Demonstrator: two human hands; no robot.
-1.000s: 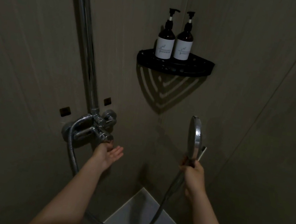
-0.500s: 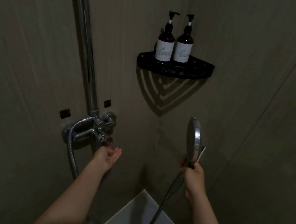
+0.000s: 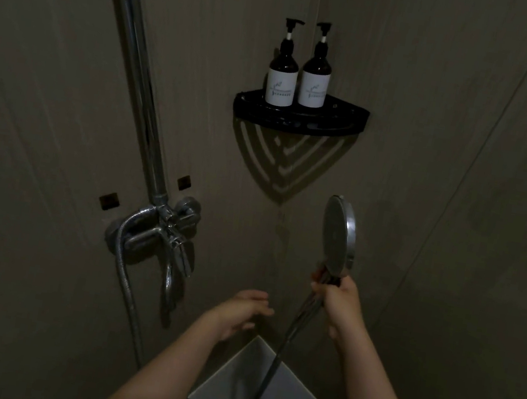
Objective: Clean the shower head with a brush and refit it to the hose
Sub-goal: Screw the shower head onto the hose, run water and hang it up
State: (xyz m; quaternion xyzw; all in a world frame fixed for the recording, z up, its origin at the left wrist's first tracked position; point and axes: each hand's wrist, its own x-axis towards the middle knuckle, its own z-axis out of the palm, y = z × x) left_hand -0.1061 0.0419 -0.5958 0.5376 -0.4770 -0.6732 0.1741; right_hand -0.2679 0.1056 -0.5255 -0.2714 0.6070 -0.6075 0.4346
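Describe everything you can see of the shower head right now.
The shower head is a round, flat disc with a shiny chrome rim and a duller grey spray face, turned nearly edge-on so the face points left toward the tap. It is held upright by its short handle in the right hand, below the corner shelf. The metal hose runs down from the handle, so it looks attached. The left hand is open and apart from it. No brush is visible.

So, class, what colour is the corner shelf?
Black; the corner shelf shows best in the head view.
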